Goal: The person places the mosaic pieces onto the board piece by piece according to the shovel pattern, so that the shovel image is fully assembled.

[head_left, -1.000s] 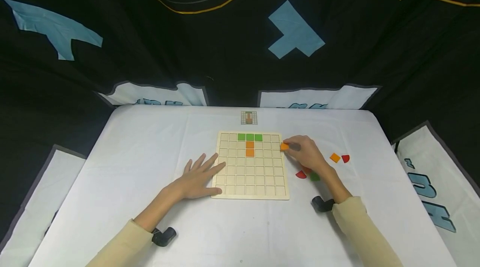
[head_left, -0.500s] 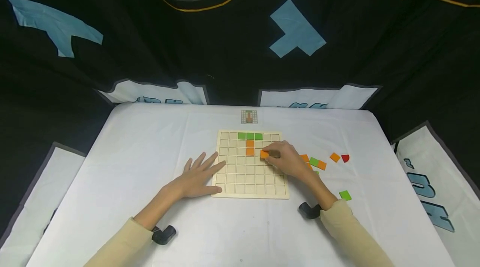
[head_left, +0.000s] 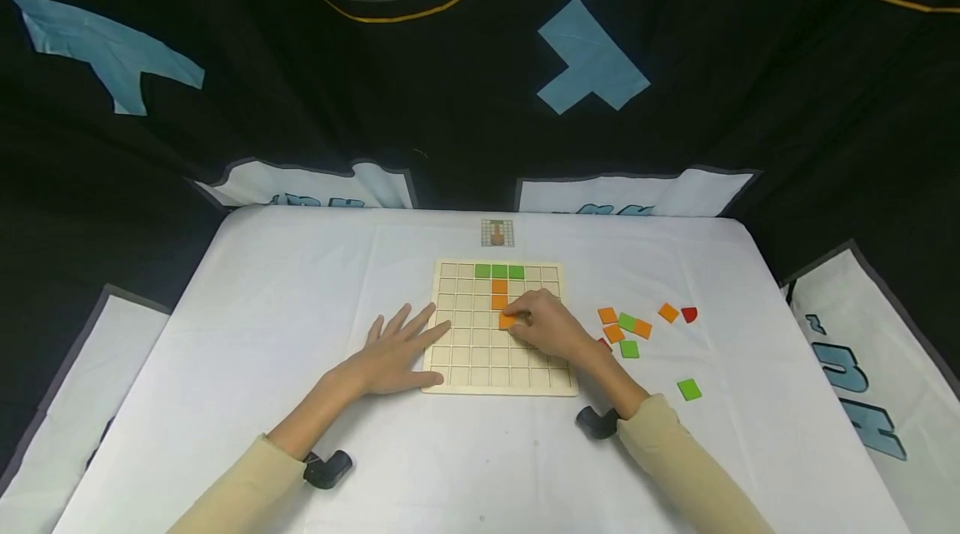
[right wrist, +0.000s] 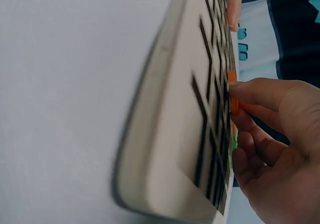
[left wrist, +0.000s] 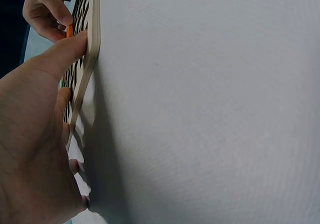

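My right hand [head_left: 551, 327] pinches an orange square tile [head_left: 507, 321] between thumb and fingertips, over the wooden grid board [head_left: 480, 359], just below two orange tiles [head_left: 499, 294] set one under the other. In the right wrist view the held tile [right wrist: 233, 99] stands close to the grid. Three green tiles [head_left: 499, 271] fill a row at the board's top. My left hand [head_left: 390, 359] lies with straight, spread fingers across the board's left edge; the left wrist view has its thumb [left wrist: 70, 52] on the rim.
Right of the board lie loose pieces: orange tiles [head_left: 613, 333], green tiles [head_left: 629, 349] and a red rounded piece [head_left: 689, 315]. A small pattern card [head_left: 497, 233] lies behind the board. White cloth [head_left: 300, 267] covers the table.
The right hand has carried the orange tile from the board's right edge leftward to the column of orange tiles. Loose pieces it covered now show. The left hand has stayed in place.
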A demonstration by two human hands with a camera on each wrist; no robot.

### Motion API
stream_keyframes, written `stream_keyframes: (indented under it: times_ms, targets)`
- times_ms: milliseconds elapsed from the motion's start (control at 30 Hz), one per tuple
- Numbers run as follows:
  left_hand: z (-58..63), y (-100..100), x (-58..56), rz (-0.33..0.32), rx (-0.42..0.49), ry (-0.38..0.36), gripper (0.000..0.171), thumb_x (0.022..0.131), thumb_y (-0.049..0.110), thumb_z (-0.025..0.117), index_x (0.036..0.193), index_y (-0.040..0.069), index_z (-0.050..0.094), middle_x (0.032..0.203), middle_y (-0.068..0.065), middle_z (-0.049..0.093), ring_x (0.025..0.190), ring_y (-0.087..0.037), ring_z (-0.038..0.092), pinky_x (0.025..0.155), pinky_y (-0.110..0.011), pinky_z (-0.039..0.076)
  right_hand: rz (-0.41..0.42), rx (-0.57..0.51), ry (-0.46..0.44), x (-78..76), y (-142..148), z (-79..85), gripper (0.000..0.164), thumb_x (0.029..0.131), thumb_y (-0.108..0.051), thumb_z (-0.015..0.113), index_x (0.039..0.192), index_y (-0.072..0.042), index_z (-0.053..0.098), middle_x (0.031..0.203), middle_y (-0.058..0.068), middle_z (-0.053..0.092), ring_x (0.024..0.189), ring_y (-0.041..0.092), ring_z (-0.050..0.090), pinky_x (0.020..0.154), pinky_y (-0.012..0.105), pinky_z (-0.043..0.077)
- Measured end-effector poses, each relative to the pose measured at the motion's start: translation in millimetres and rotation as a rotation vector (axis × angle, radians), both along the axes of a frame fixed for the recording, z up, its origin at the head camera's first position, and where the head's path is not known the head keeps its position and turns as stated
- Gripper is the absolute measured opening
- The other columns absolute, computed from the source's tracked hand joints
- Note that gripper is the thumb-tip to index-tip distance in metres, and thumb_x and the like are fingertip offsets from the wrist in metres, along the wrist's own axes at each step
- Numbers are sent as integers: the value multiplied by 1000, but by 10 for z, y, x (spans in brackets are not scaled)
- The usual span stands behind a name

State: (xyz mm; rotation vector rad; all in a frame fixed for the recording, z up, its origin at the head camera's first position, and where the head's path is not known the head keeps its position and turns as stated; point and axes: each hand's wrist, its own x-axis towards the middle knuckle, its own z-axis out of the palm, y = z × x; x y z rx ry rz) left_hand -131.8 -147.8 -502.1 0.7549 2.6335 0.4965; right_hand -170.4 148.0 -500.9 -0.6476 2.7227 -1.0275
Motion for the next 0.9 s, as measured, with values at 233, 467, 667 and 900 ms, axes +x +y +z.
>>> stream_keyframes:
  times_ms: [233,467,667,900]
  targets:
    - [-9,-10,-12,-11,-9,9,82,91,60,61,158,22,33,166,-14,12,148,-46,1,108,-74,2,-33,9,7,-3,-53,-36,25,87,-10,76,112,-7,76,116,3,70,111,24,55,97,41,45]
    - [-14,-6,-9,-13,-16,8,83,91,61,60,158,22,32,166,-14,11,148,-46,0,108,-74,2,-14,-10,47,-34,-77,-53,23,84,-5,77,107,-5,77,108,4,72,107,23,59,95,39,46]
    - [9,-4,-9,-10,-11,4,82,91,60,61,158,21,32,165,-14,12,148,-46,0,108,-74,2,-12,-8,53,-47,-110,-79,24,84,-8,77,108,-7,77,107,1,70,106,22,57,94,38,45]
    - [-12,-4,-9,-10,-9,7,82,91,60,60,158,22,32,165,-14,12,148,-46,0,108,-74,2,-29,-14,40,-20,-112,-101,27,86,-10,77,113,-10,76,111,0,68,109,22,55,97,38,43]
